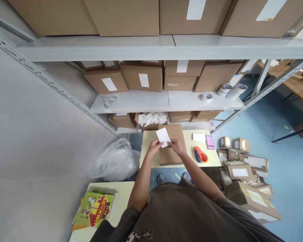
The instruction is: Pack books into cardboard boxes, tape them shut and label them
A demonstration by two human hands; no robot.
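Both my hands hold a white paper slip (163, 135) above a flat brown cardboard box (172, 155). My left hand (155, 147) pinches the slip's lower left edge, and my right hand (175, 146) pinches its lower right corner. The box lies on a pale yellow table (189, 161). To the right of the box sit a red and blue tape dispenser (200, 155), a white stack of slips (199, 137) and a pink-purple item (210, 142), blurred.
A grey shelf rack (141, 101) with cartons and white tape rolls (207, 97) stands ahead. Taped boxes (239, 171) are piled on the floor at right. A clear plastic bag (116, 159) and a side table with colourful printed packs (94, 208) are at left.
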